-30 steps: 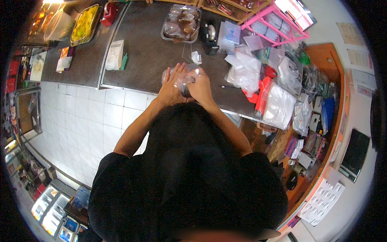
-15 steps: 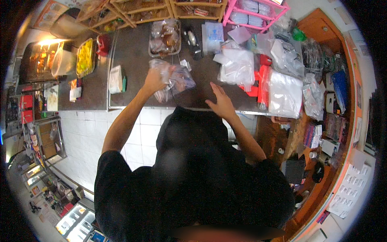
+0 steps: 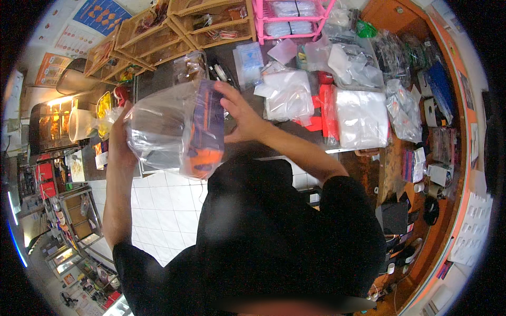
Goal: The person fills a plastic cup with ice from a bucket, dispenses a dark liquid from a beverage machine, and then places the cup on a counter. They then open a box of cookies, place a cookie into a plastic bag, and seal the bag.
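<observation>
A large clear plastic bag (image 3: 155, 124) is raised in front of me above the counter's front edge, lying sideways. Its right end has a purple and orange panel (image 3: 203, 129); whether this is print or a box inside, I cannot tell. My left hand (image 3: 121, 142) grips the left end, where the gathered plastic sticks out past the fingers. On the panel's right side, my right hand (image 3: 240, 116) holds on, with fingertips over the upper corner and the thumb lower down. A tray with a clear wrap (image 3: 191, 67) stands behind the bag, partly hidden.
Stacked clear plastic bags (image 3: 361, 118) and white bags (image 3: 287, 95) cover the counter's right side, with a red strip (image 3: 328, 113) between them. Tan baskets (image 3: 211, 26) and a pink rack (image 3: 295, 23) line the back. A white container (image 3: 80, 124) stands at the left.
The plastic bag has come up from the counter toward me and spread out. My left hand has moved left with it; my right hand, empty before, now holds its panel end. The view has shifted.
</observation>
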Available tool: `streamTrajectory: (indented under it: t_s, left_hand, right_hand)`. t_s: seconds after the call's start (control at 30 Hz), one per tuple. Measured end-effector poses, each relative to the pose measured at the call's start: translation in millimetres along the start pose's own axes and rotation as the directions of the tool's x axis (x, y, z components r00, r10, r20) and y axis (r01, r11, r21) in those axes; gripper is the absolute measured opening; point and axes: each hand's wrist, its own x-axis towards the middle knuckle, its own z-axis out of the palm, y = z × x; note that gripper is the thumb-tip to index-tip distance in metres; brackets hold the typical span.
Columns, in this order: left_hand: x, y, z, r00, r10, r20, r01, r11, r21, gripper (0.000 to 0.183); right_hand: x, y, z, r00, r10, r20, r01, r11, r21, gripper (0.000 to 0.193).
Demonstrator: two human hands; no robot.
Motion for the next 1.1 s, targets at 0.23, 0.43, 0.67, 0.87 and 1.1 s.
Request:
streamTrajectory:
  t_s: [0.23, 0.43, 0.67, 0.87, 1.1]
  left_hand:
    - [29.5, -31.8, -12.4, 0.896, -0.048, -0.44, 0.001, 0.994, -0.107, 0.037]
    - [43.5, -29.8, -13.2, 0.779, 0.534, 0.327, -0.113, -0.394, 0.912, 0.02]
    - [35.3, -98.2, -64.3, 0.899, 0.371, 0.232, -0.23, -0.05, 0.972, 0.025]
    - [54.6, -205.3, -128.4, 0.853, 0.461, -0.246, 0.153, 0.229, 0.961, 0.038]
    - [56.6, -249.1, -152.6, 0.737, 0.596, -0.318, 0.208, 0.247, 0.946, 0.062]
  right_hand:
    - [-39.5, 37.1, 35.9, 0.995, 0.065, -0.075, -0.048, 0.977, 0.209, 0.134]
    - [-56.7, 26.4, 65.2, 0.475, 0.799, 0.37, -0.527, -0.078, 0.846, 0.052]
    - [-84.7, 126.6, -157.3, 0.418, 0.843, -0.337, -0.797, 0.162, -0.582, 0.049]
    - [-102.9, 162.0, -335.0, 0.377, 0.824, -0.424, -0.39, -0.274, -0.879, 0.053]
    - [-133.6, 206.5, -414.7, 0.571, 0.798, -0.194, -0.275, -0.037, -0.961, 0.038]
